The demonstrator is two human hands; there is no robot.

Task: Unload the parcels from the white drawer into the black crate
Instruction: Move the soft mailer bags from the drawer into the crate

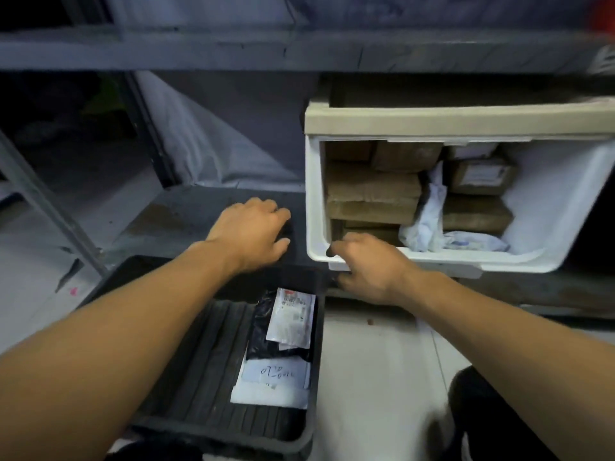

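The white drawer (312, 194) stands pulled out of its beige frame at the right. It holds several brown parcels (372, 191), a labelled brown box (479, 176) and crumpled white bags (429, 211). My right hand (369, 271) grips the drawer's front lip at its left corner, fingers curled over the rim. My left hand (249, 234) rests on the dark shelf just left of the drawer, fingers loosely bent, holding nothing. The black crate (199, 361) sits on the floor below my arms. Inside it, along the right wall, lie a black parcel (266, 331) with a white label and a white parcel (273, 380).
A grey shelf board (299, 51) runs overhead and a slanted metal upright (50, 207) stands at the left. A white sack (199, 144) leans behind the lower shelf. Pale floor tiles (376, 377) lie right of the crate, with my dark-clothed knee (482, 420) at bottom right.
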